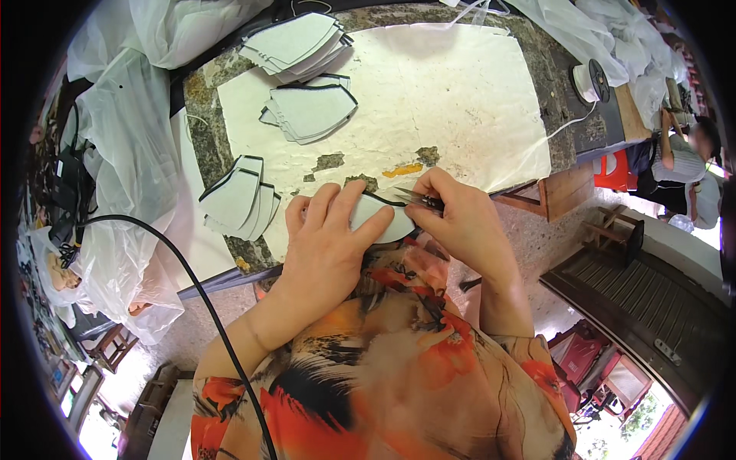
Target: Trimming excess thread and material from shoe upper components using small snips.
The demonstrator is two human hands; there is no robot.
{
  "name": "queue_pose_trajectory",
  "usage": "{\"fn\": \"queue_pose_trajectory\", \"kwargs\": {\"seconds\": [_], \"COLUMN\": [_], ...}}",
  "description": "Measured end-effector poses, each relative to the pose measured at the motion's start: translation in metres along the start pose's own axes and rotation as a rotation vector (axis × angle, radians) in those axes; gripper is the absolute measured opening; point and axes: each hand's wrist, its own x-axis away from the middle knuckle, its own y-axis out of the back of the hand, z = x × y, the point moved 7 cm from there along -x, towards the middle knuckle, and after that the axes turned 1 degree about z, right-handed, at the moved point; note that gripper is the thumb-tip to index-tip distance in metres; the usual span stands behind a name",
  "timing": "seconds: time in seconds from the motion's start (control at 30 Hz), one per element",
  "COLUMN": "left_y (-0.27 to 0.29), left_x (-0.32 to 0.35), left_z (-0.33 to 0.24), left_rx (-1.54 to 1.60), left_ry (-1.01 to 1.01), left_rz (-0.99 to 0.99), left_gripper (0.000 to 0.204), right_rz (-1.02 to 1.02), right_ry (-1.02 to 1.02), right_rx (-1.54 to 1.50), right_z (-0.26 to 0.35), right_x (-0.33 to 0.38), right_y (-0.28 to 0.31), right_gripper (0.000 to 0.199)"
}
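A white fabric piece with black edging (pixel 395 228) lies at the near edge of the table, partly under my left hand (pixel 326 230). That hand rests on it with fingers spread, the thumb pressing the piece's near part. My right hand (pixel 458 215) is closed around small dark-handled thread snips (pixel 424 201). Their pointed metal tips reach left, close to the black edge of the piece. Left of my left hand sits a fanned stack of similar pieces (pixel 241 201). Two more stacks are farther back, a middle one (pixel 310 113) and a thicker one (pixel 295 46).
White paper, torn in places (pixel 452 92), covers the worn table. A spool of white cord (pixel 589 81) stands at the right, its cord trailing over the table. Plastic bags (pixel 130 130) hang at the left. A black cable (pixel 201 287) crosses my left arm. Another person (pixel 678 157) sits far right.
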Motion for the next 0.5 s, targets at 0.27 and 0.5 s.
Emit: {"fn": "queue_pose_trajectory", "kwargs": {"seconds": [0.27, 0.5], "left_y": [-0.006, -0.001], "left_x": [0.009, 0.0], "left_z": [-0.001, -0.001], "left_rx": [-0.02, -0.018], "left_ry": [0.054, 0.066], "left_rz": [-0.054, -0.042], "left_gripper": [0.05, 0.051], "right_rz": [0.02, 0.052], "right_ry": [0.037, -0.012], "right_rx": [-0.089, -0.229], "right_z": [-0.003, -0.007], "right_x": [0.006, 0.012], "right_y": [-0.001, -0.006], "right_gripper": [0.022, 0.016]}}
